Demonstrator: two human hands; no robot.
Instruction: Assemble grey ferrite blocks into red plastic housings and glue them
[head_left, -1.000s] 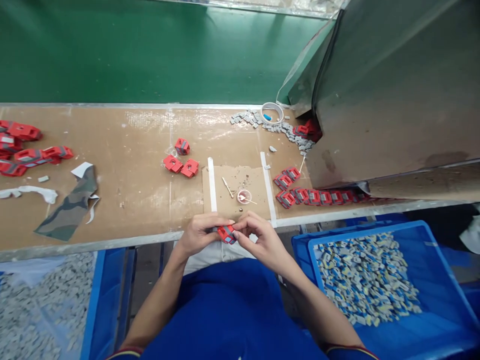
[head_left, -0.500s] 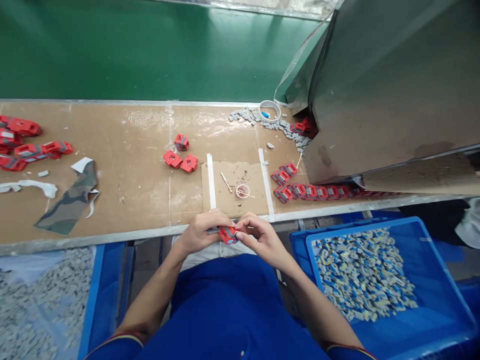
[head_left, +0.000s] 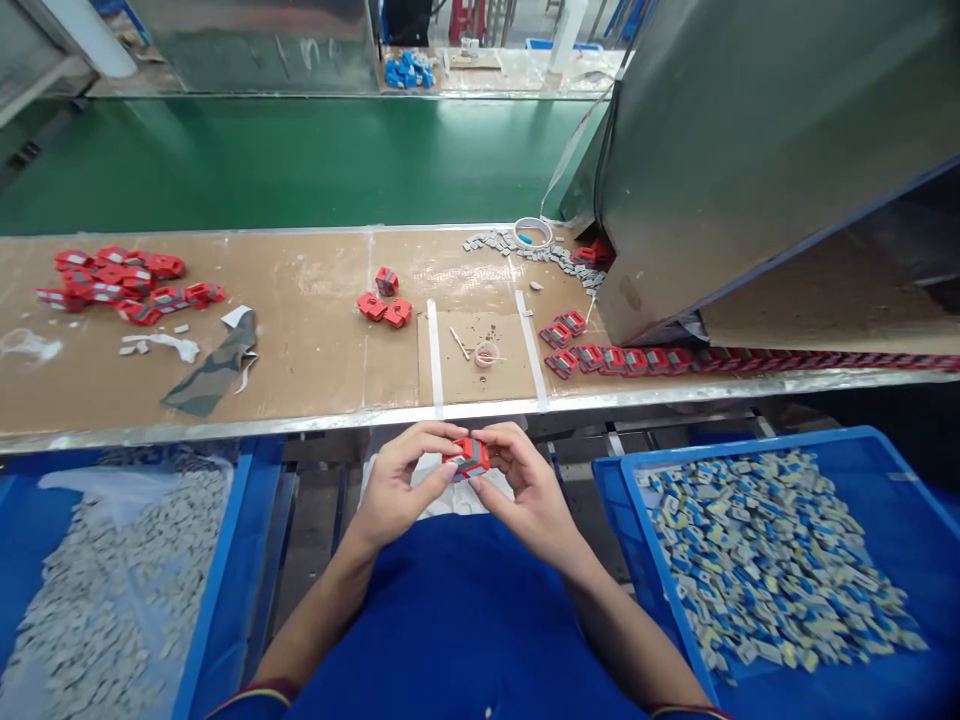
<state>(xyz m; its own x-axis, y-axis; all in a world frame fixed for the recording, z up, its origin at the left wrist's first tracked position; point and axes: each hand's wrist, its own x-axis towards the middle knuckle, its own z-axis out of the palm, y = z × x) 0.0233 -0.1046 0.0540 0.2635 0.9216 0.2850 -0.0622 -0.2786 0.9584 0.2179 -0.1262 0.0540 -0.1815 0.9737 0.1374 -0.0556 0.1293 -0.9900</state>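
Between my two hands, just off the table's front edge, is a small red plastic part with a grey band (head_left: 471, 458). My left hand (head_left: 409, 475) pinches its left side with thumb and fingers. On the other side, my right hand (head_left: 525, 490) grips it the same way. Beyond my hands, a small round cup (head_left: 486, 354) with a thin stick in it stands on a taped cardboard sheet (head_left: 442, 385). A white stick (head_left: 460, 343) lies beside the cup. Three similar red parts (head_left: 385, 300) sit further left.
A long row of red parts (head_left: 634, 361) runs right under a metal housing (head_left: 720, 180). More red parts (head_left: 120, 280) lie piled at left, near a camouflage cloth strip (head_left: 214, 370). Blue bins of small pieces (head_left: 645, 530) (head_left: 244, 540) flank me. A tape roll (head_left: 532, 233) lies among grey pieces.
The view has tilted up, showing more beyond the green surface. The red part has been turned in my hands, so its grey band faces up, and my left thumb now rests on it.
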